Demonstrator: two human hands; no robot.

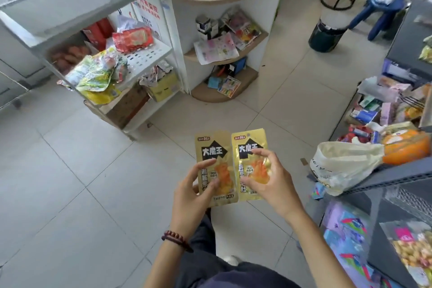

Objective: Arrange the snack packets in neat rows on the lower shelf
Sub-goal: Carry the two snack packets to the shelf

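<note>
Two gold packets up, one per hand, faces to the camera, edges meeting. They're probably being squared side by side so they match before shelving. The left hand (194, 190) pinches the left packet (211, 149) low down, and the right hand (268, 177) has its fingers (261, 152) curled round the middle of the right packet (249, 142). Both read 大魔王 in bold black, with 麻酱 down the side; the small print is too blurred to call. They hang over the tiled floor (93, 170), well apart from the white rack (149, 56) with its jumbled shelf, not yet placed.

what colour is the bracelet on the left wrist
The bracelet is dark reddish-brown beads, seen in the head view.
</note>
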